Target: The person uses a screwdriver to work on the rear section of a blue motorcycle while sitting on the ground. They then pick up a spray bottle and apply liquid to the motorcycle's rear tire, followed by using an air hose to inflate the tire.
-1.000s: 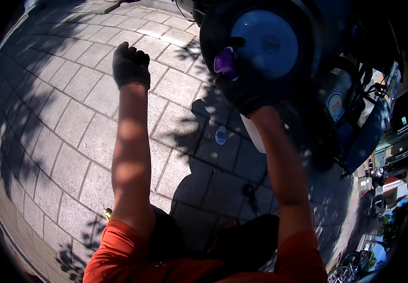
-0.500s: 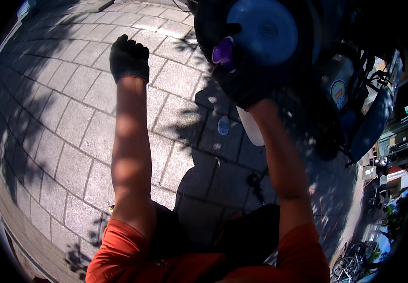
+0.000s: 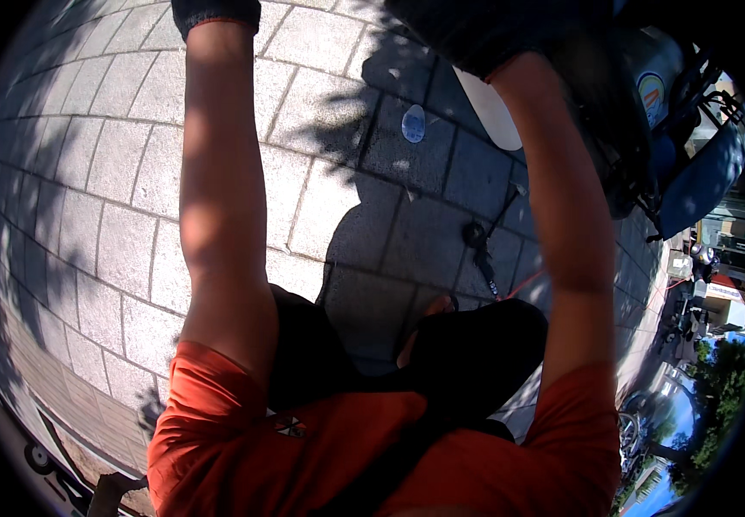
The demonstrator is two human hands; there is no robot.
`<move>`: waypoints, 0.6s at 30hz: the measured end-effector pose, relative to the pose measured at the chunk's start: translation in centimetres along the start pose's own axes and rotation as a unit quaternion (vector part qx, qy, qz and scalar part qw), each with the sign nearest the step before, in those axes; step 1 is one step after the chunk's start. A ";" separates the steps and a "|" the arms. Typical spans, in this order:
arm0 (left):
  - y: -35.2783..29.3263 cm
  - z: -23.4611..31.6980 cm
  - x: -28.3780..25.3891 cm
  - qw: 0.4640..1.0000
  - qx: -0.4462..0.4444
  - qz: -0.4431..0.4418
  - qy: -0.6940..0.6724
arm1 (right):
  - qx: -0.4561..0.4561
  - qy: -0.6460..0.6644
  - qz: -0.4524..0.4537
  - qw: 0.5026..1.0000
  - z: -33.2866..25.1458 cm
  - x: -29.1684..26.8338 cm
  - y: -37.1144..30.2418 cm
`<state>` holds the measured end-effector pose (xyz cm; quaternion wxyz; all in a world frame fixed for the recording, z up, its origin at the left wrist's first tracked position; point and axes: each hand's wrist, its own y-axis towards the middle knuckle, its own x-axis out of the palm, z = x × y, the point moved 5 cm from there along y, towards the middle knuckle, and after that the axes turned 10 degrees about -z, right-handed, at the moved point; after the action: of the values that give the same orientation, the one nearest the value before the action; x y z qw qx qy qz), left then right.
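My left hand (image 3: 216,10), in a dark knit glove with a red cuff edge, reaches to the top edge of the picture, where its fingers are cut off. My right hand (image 3: 467,43), gloved the same way, is at the top among dark shapes in deep shade. Its fingers cannot be made out, nor what they touch. Beside my right wrist shows a pale panel with a rounded end (image 3: 495,116). An oval pale-blue piece (image 3: 414,124) lies on the paving below that hand.
A dark tool with a round part (image 3: 476,237) and metal tip lies on the paving (image 3: 304,198) near my right knee, with a red line beside it. Dark and blue vehicle parts (image 3: 704,194) stand at right. Bicycles and trees appear at the lower right.
The view has tilted down toward my body. My left fist has slid partly out at the top. The blue round disc in a dark ring and the purple piece by my right hand are out of view.
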<state>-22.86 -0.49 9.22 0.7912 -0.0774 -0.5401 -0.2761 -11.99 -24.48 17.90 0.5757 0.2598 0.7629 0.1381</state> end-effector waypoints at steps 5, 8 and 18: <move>0.1 -0.8 -0.4 0.997 -0.002 0.072 -0.003 | 0.068 -0.049 -0.051 0.995 -2.6 -1.1 -0.9; 0.7 -0.9 -0.2 1.000 -0.004 -0.007 0.001 | -0.017 -0.045 -0.010 0.999 -2.7 -1.9 -0.7; 0.9 -0.3 0.1 0.997 -0.017 -0.072 -0.004 | 0.053 -0.043 -0.047 0.997 -2.2 -1.4 -0.4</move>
<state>-22.11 0.10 9.31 0.7658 -0.0526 -0.5425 -0.3412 -13.92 -25.41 19.48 0.5996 0.2597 0.7546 0.0592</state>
